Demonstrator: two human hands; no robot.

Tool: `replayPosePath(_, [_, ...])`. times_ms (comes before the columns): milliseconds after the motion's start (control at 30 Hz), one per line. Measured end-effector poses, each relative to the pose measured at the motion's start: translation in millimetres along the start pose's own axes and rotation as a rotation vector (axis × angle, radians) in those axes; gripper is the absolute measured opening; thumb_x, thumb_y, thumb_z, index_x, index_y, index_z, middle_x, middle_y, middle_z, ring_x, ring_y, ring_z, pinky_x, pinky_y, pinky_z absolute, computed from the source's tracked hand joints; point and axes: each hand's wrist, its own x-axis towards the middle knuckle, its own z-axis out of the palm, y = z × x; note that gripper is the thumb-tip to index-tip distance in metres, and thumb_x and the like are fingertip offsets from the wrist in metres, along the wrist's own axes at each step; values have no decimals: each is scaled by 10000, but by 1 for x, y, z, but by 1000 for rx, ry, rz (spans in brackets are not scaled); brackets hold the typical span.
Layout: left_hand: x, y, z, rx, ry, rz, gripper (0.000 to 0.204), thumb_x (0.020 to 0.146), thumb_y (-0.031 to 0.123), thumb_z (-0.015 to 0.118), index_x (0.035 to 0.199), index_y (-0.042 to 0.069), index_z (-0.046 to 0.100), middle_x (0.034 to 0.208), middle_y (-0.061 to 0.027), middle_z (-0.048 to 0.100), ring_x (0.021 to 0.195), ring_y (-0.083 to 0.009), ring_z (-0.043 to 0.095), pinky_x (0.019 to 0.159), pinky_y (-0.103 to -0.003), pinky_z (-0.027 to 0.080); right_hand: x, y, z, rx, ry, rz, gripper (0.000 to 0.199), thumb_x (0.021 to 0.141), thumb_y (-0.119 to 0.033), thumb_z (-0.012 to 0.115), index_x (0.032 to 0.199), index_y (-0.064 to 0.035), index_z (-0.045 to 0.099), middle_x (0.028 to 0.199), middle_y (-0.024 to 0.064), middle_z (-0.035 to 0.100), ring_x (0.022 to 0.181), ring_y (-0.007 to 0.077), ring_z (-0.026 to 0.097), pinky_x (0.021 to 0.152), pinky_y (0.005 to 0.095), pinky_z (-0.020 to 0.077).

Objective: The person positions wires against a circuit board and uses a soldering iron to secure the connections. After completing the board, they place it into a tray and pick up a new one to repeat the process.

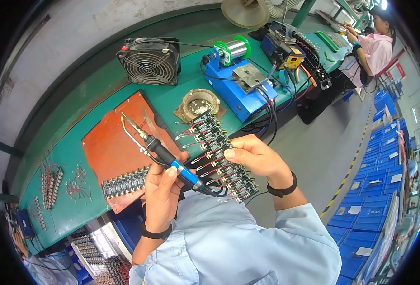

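My left hand [165, 186] is closed round a soldering iron [170, 159] with a blue and black handle. Its metal tip and a thin wire-feed tube point up and away, over an orange-red board [117, 130]. In my right hand [256, 156] is a long panel of small black circuit boards [221, 159], pinched along its right edge between thumb and fingers. Short red and black wires stick out from the panel's left side. Another panel of circuit boards [127, 183] lies on the near edge of the orange-red board, left of my left hand.
A fan [150, 61], a blue solder feeder [240, 88] with a solder wire spool [237, 50] and a round pot of white bits [200, 100] stand on the green bench. Loose wires [78, 185] lie left. Blue bins [371, 209] line the right; a co-worker [373, 50] sits far right.
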Motion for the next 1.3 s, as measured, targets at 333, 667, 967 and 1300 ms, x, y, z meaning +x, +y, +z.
replayPosePath(333, [-2, 0, 4, 16, 17, 16, 285, 932, 142, 580, 1170, 8, 500, 1233, -192, 583, 935, -246, 668, 827, -376, 564, -2, -5, 3, 43, 10, -27, 238, 964, -182, 544, 862, 14, 633, 692, -68, 492, 619, 12, 357, 526, 212, 298])
replayPosePath(667, [-3, -1, 3, 24, 14, 23, 292, 926, 151, 593, 1165, 7, 506, 1226, -188, 586, 931, -247, 669, 827, -375, 565, -4, -3, 5, 44, 20, -51, 243, 963, -183, 547, 850, 15, 632, 685, -68, 487, 614, 13, 354, 524, 217, 295])
replayPosePath(967, [0, -4, 5, 25, 27, 11, 311, 924, 141, 590, 1184, -3, 498, 1227, -190, 585, 925, -244, 669, 831, -373, 563, -5, -1, -2, 29, 16, -53, 254, 957, -202, 557, 843, 13, 631, 690, -61, 502, 619, 18, 370, 533, 218, 304])
replayPosePath(1300, [-4, 0, 3, 6, 59, 34, 273, 927, 107, 566, 1165, -11, 503, 1195, -184, 595, 884, -235, 671, 851, -379, 556, -53, -24, -33, 246, 284, -632, 283, 947, -215, 545, 1116, -7, 454, 882, 207, 669, 766, 265, 686, 607, 374, 590])
